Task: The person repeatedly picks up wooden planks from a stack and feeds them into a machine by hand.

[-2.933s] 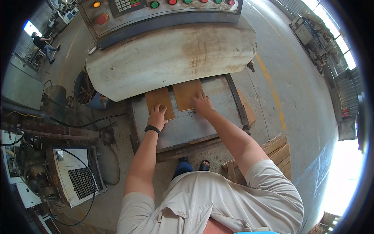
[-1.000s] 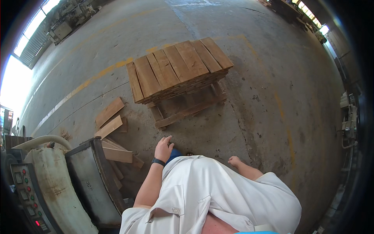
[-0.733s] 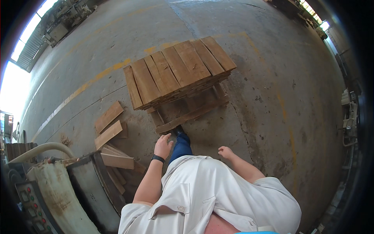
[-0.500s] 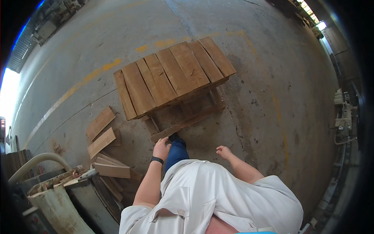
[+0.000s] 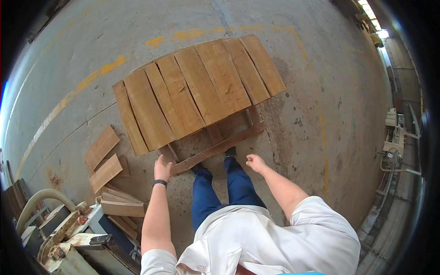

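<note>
A stack of brown wooden boards [image 5: 197,87] lies in front of me, its top layer laid side by side with narrow gaps and a few wood chips on it. Under the stack is a wooden pallet [image 5: 224,145], its near edge close to my shoes. My left hand [image 5: 163,168], with a dark wristband, hovers beside the pallet's near left corner; its fingers are apart and hold nothing. My right hand [image 5: 255,162] hangs off the pallet's near right side, fingers curled in, with nothing seen in them. Neither hand visibly touches the boards.
Loose board pieces [image 5: 104,172] lie piled on the concrete floor at the left. A worn machine [image 5: 78,238] with a pale hose [image 5: 43,195] stands at the lower left. Pale equipment [image 5: 395,142] lines the right wall. Yellow lines [image 5: 94,79] mark the floor.
I have come closer to the stack, and both my legs now show in front of the pallet. My hands have moved farther apart, the left one shifting left.
</note>
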Demonstrator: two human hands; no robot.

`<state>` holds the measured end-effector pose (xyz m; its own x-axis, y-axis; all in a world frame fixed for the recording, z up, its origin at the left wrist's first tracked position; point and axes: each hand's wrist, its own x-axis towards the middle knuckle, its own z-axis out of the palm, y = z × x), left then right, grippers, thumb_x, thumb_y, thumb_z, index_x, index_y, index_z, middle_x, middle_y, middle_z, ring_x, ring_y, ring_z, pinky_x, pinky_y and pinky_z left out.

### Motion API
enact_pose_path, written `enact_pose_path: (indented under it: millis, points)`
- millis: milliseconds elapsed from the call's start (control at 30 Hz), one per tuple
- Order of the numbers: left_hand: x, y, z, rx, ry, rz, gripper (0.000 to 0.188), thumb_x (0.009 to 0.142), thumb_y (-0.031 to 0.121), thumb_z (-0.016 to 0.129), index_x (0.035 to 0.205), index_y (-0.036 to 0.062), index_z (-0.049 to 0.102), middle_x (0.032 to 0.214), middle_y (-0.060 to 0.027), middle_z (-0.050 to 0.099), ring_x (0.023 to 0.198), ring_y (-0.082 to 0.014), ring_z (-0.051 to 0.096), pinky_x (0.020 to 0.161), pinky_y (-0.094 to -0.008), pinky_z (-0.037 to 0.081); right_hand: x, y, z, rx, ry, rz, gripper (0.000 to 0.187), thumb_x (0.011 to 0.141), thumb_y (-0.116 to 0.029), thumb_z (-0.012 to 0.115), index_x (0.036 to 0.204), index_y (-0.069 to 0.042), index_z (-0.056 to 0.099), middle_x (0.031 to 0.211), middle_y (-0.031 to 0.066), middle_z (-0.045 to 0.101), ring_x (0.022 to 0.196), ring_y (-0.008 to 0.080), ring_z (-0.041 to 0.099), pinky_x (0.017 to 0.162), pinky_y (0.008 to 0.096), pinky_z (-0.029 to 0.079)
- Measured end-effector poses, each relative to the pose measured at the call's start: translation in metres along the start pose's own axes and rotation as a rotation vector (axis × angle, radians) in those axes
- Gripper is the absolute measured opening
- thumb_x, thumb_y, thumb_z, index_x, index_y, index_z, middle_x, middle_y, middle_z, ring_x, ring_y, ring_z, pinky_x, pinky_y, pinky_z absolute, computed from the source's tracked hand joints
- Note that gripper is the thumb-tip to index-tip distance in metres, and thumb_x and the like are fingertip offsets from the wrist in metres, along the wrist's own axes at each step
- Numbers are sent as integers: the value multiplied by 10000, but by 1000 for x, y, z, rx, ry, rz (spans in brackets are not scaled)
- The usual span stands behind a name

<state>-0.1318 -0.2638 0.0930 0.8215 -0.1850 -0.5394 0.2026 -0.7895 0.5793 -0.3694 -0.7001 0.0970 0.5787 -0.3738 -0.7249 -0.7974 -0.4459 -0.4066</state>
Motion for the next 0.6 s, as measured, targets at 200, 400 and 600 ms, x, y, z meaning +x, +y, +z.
enact_pose_path:
  millis: [200, 400, 600]
  points:
    - [84, -46, 22, -49, 112, -234, 918, 788, 258, 784, 1511, -22, 292, 1474, -295, 405, 1366, -421, 406, 1139, -434, 356, 153, -37, -50, -199, 161, -106, 680, 787, -173, 754, 1380, 43, 504, 1387, 239, 538, 1304, 345, 519, 1104, 395, 414]
    - [148, -73, 34, -81, 154, -305, 1044, 769, 268, 810, 1527, -77, 181, 1510, -329, 340, 1412, -411, 356, 1166, -420, 325, 277, -69, -87, -200, 332, -88, 950, 711, -211, 839, 1453, 110, 340, 1464, 305, 430, 1384, 392, 409, 1172, 397, 317]
    - [167, -51, 57, -44, 174, -428, 1077, 764, 291, 824, 1527, -83, 163, 1506, -350, 320, 1412, -444, 336, 1180, -430, 315, 322, -48, -97, 44, 267, 80, 991, 685, -203, 869, 1486, 48, 342, 1460, 287, 447, 1359, 373, 447, 1143, 416, 367]
